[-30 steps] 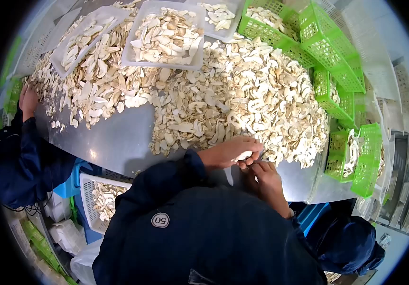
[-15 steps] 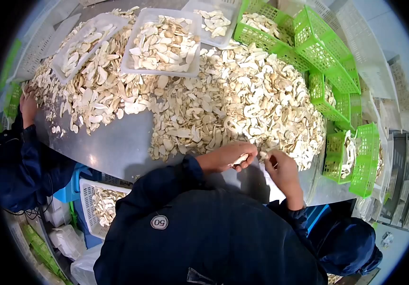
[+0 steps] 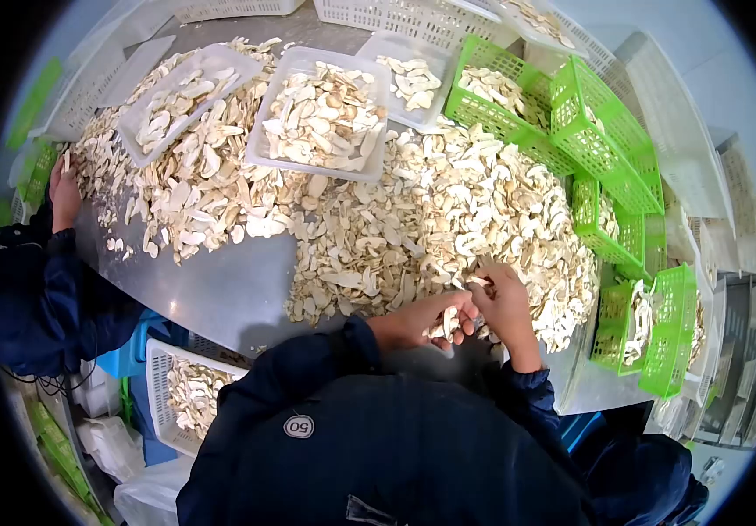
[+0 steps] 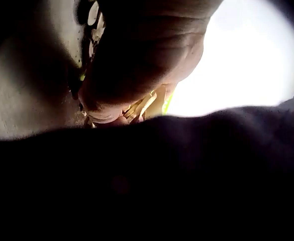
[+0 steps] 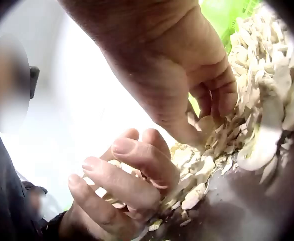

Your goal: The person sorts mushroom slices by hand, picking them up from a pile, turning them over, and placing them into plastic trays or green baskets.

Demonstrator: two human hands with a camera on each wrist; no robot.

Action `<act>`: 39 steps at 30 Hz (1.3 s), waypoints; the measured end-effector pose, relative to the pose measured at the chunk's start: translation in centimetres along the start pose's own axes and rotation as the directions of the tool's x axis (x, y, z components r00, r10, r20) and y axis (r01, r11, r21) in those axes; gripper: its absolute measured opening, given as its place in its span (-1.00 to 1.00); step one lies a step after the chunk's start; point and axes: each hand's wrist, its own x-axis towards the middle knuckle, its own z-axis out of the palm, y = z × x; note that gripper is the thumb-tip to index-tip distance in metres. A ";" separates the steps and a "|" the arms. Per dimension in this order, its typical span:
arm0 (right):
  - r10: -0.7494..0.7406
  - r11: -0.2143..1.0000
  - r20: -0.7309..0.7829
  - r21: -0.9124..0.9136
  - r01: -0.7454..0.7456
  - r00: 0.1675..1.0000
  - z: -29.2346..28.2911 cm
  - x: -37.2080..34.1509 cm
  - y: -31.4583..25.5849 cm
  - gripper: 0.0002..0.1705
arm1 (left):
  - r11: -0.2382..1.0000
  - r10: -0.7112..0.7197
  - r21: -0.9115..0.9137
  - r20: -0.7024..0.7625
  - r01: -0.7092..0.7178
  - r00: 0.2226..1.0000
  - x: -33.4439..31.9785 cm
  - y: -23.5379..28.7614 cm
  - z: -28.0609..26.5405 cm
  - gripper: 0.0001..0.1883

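Note:
Pale dried slices (image 3: 518, 210) lie in a wide heap on the metal table (image 3: 229, 263). At the heap's near edge my left hand (image 3: 422, 323) is curled round several slices (image 3: 445, 324); in the right wrist view the fingers of my left hand (image 5: 122, 186) wrap over them. Just right of it, my right hand (image 3: 508, 302) reaches down to the heap and pinches a slice (image 3: 480, 281) between thumb and fingers. The right wrist view has my right hand (image 5: 172, 75) above the left one, fingertips among slices. Dark in the left wrist view, my left hand (image 4: 142, 55) holds slices (image 4: 146, 106).
Clear plastic trays with slices (image 3: 260, 145) stand on the heap's far side. Green baskets (image 3: 606, 131) line the right. A white basket (image 3: 160, 386) of slices sits below the table edge. Another person's hand (image 3: 65, 197) is at the far left, and a second person sits lower right.
My right hand has moved from beside the left hand up to the heap's edge and pinches a slice there. My left hand keeps its slices, its palm turned more upward. The head view has tilted slightly.

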 end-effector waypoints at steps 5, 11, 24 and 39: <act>0.245 0.846 0.189 0.438 -0.305 0.951 -0.3 -0.7 2.5 -0.76 | 0.998 -0.016 0.066 -0.011 0.017 1.000 0.2 -0.2 -0.4 -0.66; 0.257 0.654 0.218 0.678 -0.335 0.942 -0.6 -0.6 0.8 -0.67 | 0.995 -0.088 -0.053 -0.072 0.085 0.993 -0.7 1.6 0.6 -0.74; 0.145 0.769 0.033 0.625 -0.133 0.989 0.1 -1.5 1.2 -0.85 | 0.986 0.084 -0.139 -0.071 -0.093 0.994 0.6 0.6 0.0 -0.78; 0.202 0.731 -0.046 0.671 -0.120 0.978 -0.5 -1.6 -0.7 -0.72 | 0.984 0.131 -0.087 -0.264 -0.158 0.956 0.4 0.7 0.2 -0.82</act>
